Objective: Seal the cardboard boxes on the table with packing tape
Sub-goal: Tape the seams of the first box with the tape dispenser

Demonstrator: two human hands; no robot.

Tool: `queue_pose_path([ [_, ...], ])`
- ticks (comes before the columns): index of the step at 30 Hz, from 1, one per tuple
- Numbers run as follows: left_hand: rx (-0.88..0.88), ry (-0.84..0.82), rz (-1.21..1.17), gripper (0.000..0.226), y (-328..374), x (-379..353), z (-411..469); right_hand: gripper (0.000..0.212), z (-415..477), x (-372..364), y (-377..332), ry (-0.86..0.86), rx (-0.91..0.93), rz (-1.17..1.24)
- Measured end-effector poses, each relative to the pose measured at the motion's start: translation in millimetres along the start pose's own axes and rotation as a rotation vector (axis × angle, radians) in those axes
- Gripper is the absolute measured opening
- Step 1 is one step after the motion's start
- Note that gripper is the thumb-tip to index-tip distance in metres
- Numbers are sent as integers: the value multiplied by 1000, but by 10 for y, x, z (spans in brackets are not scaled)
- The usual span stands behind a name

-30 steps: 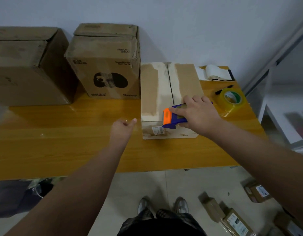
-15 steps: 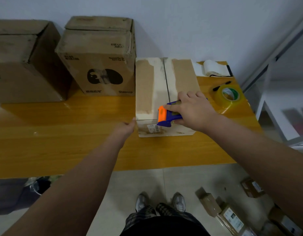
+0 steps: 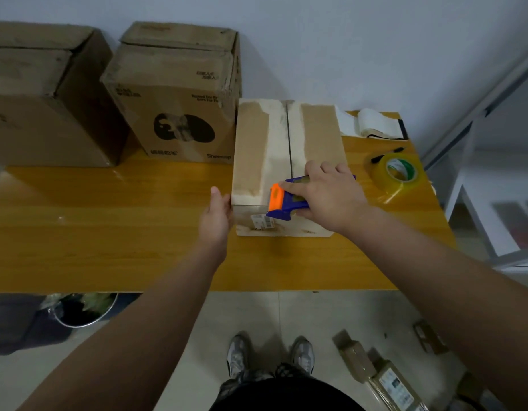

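Observation:
A small cardboard box (image 3: 257,149) stands on the wooden table (image 3: 108,232), its two top flaps meeting at a dark centre seam. My right hand (image 3: 331,197) grips a blue and orange tape dispenser (image 3: 282,203) at the box's near top edge, over the seam. My left hand (image 3: 217,216) lies flat against the box's left near corner, fingers together. A white label shows on the box's front face below the dispenser.
Two bigger cardboard boxes (image 3: 179,93) (image 3: 43,96) stand at the back left against the wall. A roll of clear tape (image 3: 397,176) lies right of the small box, with a black pen and a white cloth (image 3: 375,126) behind it. Parcels (image 3: 384,378) and a bin (image 3: 82,310) lie on the floor.
My left hand has moved right from the bare table and now rests against the box's left side. My right hand with the dispenser has stayed at the near top edge.

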State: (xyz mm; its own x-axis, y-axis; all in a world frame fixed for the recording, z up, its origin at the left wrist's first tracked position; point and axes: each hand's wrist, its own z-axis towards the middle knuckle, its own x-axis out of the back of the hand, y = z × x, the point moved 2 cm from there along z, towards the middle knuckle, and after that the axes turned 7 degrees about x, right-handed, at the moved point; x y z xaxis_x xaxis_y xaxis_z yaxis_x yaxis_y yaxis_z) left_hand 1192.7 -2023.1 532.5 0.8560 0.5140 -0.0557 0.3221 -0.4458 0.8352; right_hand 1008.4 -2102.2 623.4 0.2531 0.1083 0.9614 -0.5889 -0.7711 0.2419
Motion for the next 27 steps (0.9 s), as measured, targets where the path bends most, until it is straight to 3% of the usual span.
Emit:
queue_pose_path([
  [4,107,-89,31,81,-159,-84,41,59,-11,-22,-25,1,-5,11],
  [7,192,-102,26,82,-219,-86,89,59,4,-11,-6,4,-4,28],
  [10,235,-73,172,73,-219,37,119,60,15,0,12,5,-1,45],
  [11,180,-60,258,65,-201,112,132,60,19,1,13,3,2,46],
  [13,-97,-15,468,47,-101,262,164,60,26,-2,14,-3,5,51],
  [15,-461,-66,786,67,19,337,189,60,30,0,19,-6,9,57],
  [17,-689,-118,1134,83,99,312,218,60,29,8,24,-2,11,64],
  [20,-823,-104,1407,87,177,245,327,60,26,16,25,-12,7,82],
  [27,-973,-131,1623,95,294,96,531,61,53,34,50,-40,12,81],
])
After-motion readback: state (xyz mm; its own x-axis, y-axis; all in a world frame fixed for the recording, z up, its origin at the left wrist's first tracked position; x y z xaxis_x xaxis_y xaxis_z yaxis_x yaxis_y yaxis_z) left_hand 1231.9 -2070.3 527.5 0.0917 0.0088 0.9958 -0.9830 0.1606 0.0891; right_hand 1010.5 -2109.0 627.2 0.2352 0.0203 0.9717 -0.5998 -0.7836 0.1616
